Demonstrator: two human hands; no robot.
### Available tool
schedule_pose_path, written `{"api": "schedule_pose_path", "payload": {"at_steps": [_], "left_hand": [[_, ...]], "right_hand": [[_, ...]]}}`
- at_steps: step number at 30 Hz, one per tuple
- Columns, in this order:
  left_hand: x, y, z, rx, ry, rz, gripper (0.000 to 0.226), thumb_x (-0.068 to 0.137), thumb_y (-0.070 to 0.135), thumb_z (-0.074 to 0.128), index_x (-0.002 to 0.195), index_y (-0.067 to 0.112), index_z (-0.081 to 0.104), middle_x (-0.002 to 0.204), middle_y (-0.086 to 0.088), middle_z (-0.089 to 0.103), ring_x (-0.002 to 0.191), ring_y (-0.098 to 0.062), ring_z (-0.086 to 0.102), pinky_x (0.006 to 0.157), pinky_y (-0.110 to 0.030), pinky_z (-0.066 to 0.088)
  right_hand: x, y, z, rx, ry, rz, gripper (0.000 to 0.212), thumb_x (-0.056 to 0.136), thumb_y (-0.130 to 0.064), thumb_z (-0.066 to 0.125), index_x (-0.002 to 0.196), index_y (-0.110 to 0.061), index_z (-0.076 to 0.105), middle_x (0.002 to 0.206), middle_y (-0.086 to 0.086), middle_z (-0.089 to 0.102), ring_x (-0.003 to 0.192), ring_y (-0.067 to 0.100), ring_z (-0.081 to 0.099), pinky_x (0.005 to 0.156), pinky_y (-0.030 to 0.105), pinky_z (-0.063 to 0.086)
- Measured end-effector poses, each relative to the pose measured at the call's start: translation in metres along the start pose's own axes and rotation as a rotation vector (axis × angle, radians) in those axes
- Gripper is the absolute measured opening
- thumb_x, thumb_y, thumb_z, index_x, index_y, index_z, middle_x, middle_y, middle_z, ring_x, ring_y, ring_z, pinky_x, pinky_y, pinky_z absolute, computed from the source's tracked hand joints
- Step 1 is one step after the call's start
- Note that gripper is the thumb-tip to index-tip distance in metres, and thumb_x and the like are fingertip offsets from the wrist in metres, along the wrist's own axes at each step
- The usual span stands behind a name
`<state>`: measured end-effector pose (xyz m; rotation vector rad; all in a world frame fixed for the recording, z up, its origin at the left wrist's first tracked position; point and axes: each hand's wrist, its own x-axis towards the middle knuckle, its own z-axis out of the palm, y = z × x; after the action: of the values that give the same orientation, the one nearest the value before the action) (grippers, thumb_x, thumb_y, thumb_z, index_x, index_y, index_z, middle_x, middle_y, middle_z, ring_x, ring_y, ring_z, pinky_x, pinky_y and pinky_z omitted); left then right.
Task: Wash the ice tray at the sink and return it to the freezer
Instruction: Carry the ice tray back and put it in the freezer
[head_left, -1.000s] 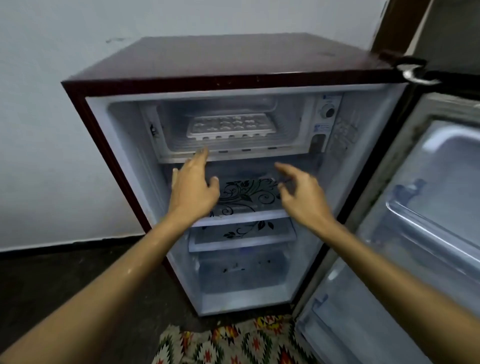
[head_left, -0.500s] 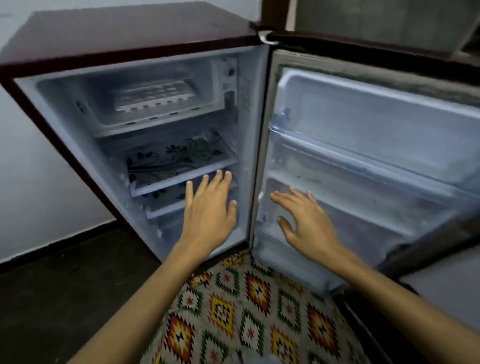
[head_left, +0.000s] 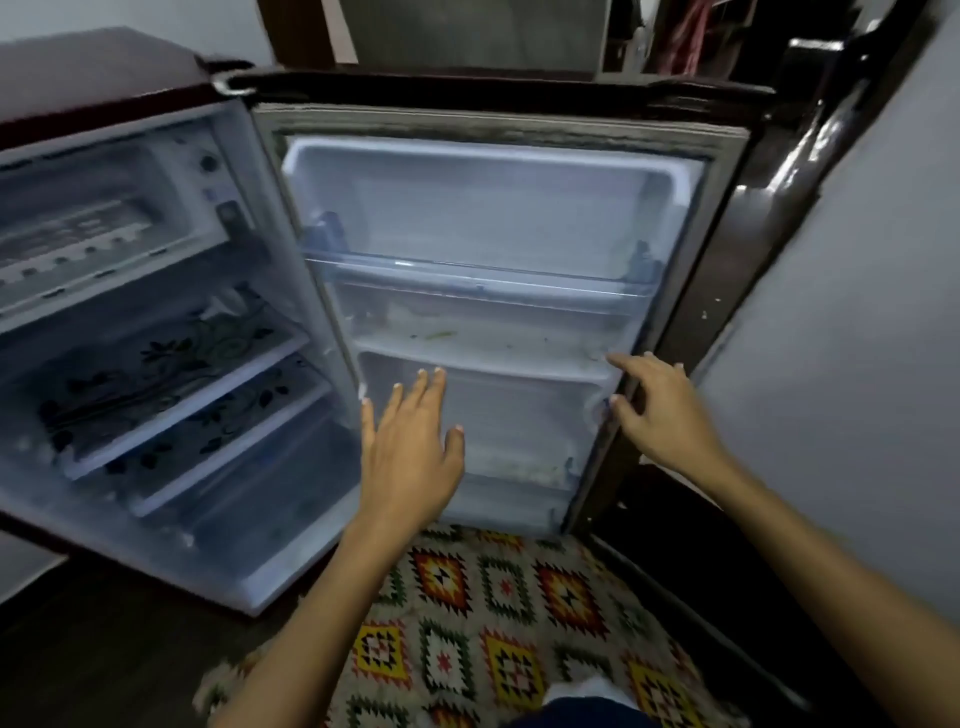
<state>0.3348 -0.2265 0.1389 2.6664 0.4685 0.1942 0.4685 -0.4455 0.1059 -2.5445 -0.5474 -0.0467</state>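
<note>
Head view: tray (head_left: 78, 236) sits in freezer at 9 o'clock; both hands (head_left: 410, 457) (head_left: 660, 410) spread, empty. Next, shut door (head_left: 493, 208).

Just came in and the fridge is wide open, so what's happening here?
A person stands at the small fridge, both hands empty. The ice tray sits in the freezer compartment at the top. The left hand is spread in front of the open door, and the right hand reaches to the door's outer edge, apparently to swing it shut.
</note>
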Motion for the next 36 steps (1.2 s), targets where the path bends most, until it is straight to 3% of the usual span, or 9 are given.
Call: {"api": "schedule_pose_path", "payload": {"at_steps": [3,6,9,16,22,36], "left_hand": [[0.006,0.032,0.014,-0.024,0.002,-0.025,0.062,0.097,0.030,0.043,0.152,0.020,0.014,0.158,0.002,0.016,0.147,-0.021,0.012,0.118,-0.044,-0.003],[0.008,0.063,0.029,-0.040,0.000,-0.040,0.062,0.097,0.029,0.044,0.151,0.019,0.015,0.158,0.001,0.017,0.146,-0.022,0.012,0.118,-0.044,-0.002],[0.010,0.088,0.042,-0.041,0.013,-0.064,0.062,0.097,0.028,0.044,0.151,0.019,0.016,0.158,0.001,0.017,0.146,-0.022,0.013,0.118,-0.044,-0.002],[0.011,0.120,0.056,-0.039,0.092,-0.185,0.061,0.097,0.029,0.045,0.151,0.019,0.018,0.158,0.000,0.020,0.146,-0.022,0.014,0.118,-0.045,-0.001],[0.002,0.130,0.061,-0.028,0.152,-0.279,0.061,0.096,0.029,0.046,0.151,0.019,0.019,0.157,0.000,0.021,0.145,-0.022,0.018,0.117,-0.044,-0.003],[-0.028,0.143,0.081,-0.046,0.168,-0.371,0.062,0.096,0.028,0.047,0.151,0.019,0.021,0.157,-0.001,0.023,0.145,-0.023,0.019,0.116,-0.046,-0.002]], "right_hand": [[0.016,0.031,-0.018,0.036,0.005,0.031,0.054,0.086,-0.012,0.059,0.138,-0.013,0.044,0.138,0.008,0.050,0.131,0.028,0.043,0.113,0.051,0.026],[0.031,0.057,-0.029,0.106,-0.029,0.060,0.059,0.089,-0.013,0.057,0.144,-0.011,0.035,0.145,0.010,0.042,0.133,0.026,0.040,0.112,0.043,0.030],[0.051,0.075,-0.036,0.200,-0.083,0.098,0.068,0.091,-0.015,0.057,0.148,-0.007,0.021,0.151,0.013,0.031,0.138,0.026,0.032,0.112,0.034,0.027],[0.106,0.092,-0.045,0.441,-0.144,0.221,0.104,0.084,-0.022,0.070,0.149,-0.008,-0.010,0.158,0.012,0.005,0.144,0.025,0.016,0.113,0.030,0.021],[0.123,0.095,-0.044,0.524,-0.183,0.196,0.120,0.070,-0.017,0.082,0.150,-0.012,-0.007,0.158,0.008,0.006,0.144,0.023,0.016,0.114,0.032,0.020],[0.040,0.080,-0.051,0.498,-0.381,0.074,0.124,0.075,-0.023,0.079,0.147,-0.021,-0.022,0.158,0.006,-0.016,0.146,0.021,0.003,0.114,0.032,0.014]]}}
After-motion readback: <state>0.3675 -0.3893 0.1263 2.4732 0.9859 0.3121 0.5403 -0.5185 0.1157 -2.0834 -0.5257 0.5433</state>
